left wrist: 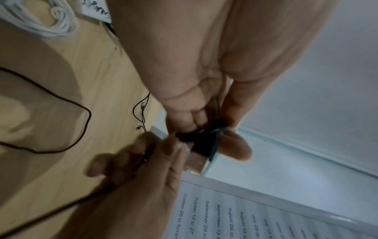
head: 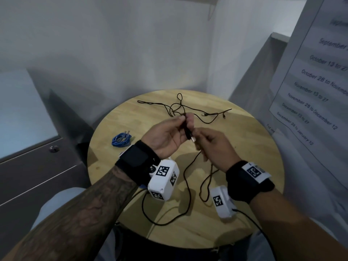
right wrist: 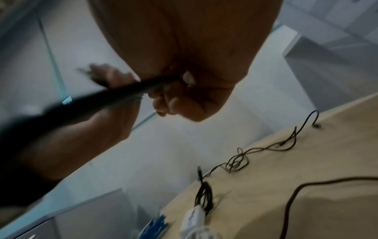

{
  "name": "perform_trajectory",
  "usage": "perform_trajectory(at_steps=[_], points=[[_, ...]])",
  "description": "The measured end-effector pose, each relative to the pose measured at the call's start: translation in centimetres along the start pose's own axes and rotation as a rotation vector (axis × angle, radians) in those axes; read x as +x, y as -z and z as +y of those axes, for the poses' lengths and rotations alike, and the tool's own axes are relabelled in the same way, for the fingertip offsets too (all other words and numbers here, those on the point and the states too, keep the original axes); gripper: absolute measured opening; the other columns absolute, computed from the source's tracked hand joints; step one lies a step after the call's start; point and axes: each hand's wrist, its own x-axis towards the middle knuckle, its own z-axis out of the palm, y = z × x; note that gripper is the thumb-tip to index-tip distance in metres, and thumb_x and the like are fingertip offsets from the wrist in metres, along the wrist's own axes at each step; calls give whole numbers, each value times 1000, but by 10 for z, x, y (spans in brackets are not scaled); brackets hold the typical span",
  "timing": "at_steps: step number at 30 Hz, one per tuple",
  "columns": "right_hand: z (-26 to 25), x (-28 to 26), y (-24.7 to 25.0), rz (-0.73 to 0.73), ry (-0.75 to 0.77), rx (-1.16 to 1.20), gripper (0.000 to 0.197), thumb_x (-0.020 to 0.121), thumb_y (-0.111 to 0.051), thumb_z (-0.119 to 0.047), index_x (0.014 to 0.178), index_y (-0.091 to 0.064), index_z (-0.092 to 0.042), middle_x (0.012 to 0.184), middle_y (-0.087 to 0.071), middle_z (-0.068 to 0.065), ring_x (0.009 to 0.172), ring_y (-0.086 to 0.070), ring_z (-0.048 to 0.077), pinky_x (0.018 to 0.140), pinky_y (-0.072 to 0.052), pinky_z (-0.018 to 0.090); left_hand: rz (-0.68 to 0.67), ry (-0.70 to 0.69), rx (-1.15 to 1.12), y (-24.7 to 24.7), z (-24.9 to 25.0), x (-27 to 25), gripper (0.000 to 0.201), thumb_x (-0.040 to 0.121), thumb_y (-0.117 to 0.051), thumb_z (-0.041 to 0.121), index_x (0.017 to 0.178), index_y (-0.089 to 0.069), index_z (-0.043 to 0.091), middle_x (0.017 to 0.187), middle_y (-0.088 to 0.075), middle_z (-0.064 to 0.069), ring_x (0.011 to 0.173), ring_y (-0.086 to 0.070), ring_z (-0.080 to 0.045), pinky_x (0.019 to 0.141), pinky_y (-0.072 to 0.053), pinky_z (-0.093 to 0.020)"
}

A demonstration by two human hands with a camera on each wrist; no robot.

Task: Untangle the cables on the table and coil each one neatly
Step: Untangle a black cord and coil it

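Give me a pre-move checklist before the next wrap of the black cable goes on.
1. Left hand grips the black cable by its plug end: ok.
2. Right hand pinches the same cable: ok.
3. Trailing slack on the table runs free of knots: cannot tell.
4. Thin black tangle at the far side sorted: not ok.
5. Blue cable coiled and out of the way: ok.

A round wooden table (head: 254, 147) stands in a white-walled corner (head: 131, 44), a printed notice (head: 316, 72) at right.
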Motion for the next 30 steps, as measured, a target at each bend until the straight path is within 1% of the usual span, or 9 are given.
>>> perform_trajectory(at_steps=[4, 8, 11, 14, 18, 21, 25, 27, 30], points=[[-6, -13, -13, -302, -189, 151, 22, 106, -52, -24, 116, -70, -17, 63, -53, 2, 49, -44, 11, 48, -49, 29, 219, -197, -43, 14, 1, 7, 21, 102, -38, 5, 105, -58, 1, 89, -72, -7, 83, -71, -13, 85, -58, -28], [-21, -18, 0, -351, -178, 112, 27, 104, -54, -27, 96, -73, -9, 58, -46, 0, 50, -37, 15, 46, -39, 26, 343, -345, 246, 22, 3, 7, 18, 100, -44, 0, 105, -61, -3, 99, -67, -18, 85, -71, -23, 82, -58, -33], [-41, -19, 15, -264, -90, 102, 27, 102, -58, -25, 87, -74, -9, 54, -45, -10, 50, -35, 10, 48, -32, 23, 346, -339, 744, 24, 2, 3, 19, 98, -48, -2, 105, -65, -6, 86, -70, -14, 77, -71, -20, 70, -59, -31], [-44, -10, 30, -19, 65, -28, 22, 100, -59, -15, 84, -72, -6, 56, -58, -19, 52, -48, -1, 53, -35, 9, 141, -157, 951, 19, -5, -4, 23, 103, -42, 6, 101, -63, -1, 77, -66, -10, 66, -65, -19, 56, -50, -29], [-21, 4, 36, 150, 120, -166, 18, 97, -65, -19, 81, -72, -12, 69, -62, -7, 63, -51, 0, 61, -39, 15, -50, 98, 876, 7, -8, -10, 32, 105, -33, 11, 102, -61, -4, 71, -53, -7, 63, -49, -16, 65, -45, -25], [-8, 11, 33, 148, 69, -126, 18, 98, -64, -24, 86, -74, -15, 78, -70, -8, 71, -57, -1, 67, -43, 13, -106, 155, 573, -2, -4, -13, 28, 104, -32, 9, 99, -58, 1, 68, -45, -3, 58, -41, -14, 71, -49, -28], [1, 4, 22, -54, -73, -159, 23, 103, -54, -33, 106, -76, -26, 61, -59, -32, 59, -54, -9, 60, -42, 17, -39, 2, -3, 3, 14, -9, 23, 97, -36, 10, 105, -57, 2, 73, -51, 1, 62, -49, -10, 80, -54, -30], [-1, -3, 12, -196, -107, -145, 24, 104, -53, -35, 113, -75, -31, 55, -53, -22, 54, -48, 0, 55, -45, 28, 54, -113, -105, 11, 19, -4, 25, 100, -34, 7, 110, -56, 0, 77, -59, 0, 65, -58, -9, 85, -57, -31], [-11, -9, 0, -317, -84, -202, 23, 104, -53, -31, 117, -73, -31, 62, -54, -13, 59, -51, 6, 57, -51, 32, 230, -262, -133, 22, 18, 3, 22, 102, -36, 5, 107, -57, 0, 82, -66, -4, 70, -66, -10, 86, -56, -30]])
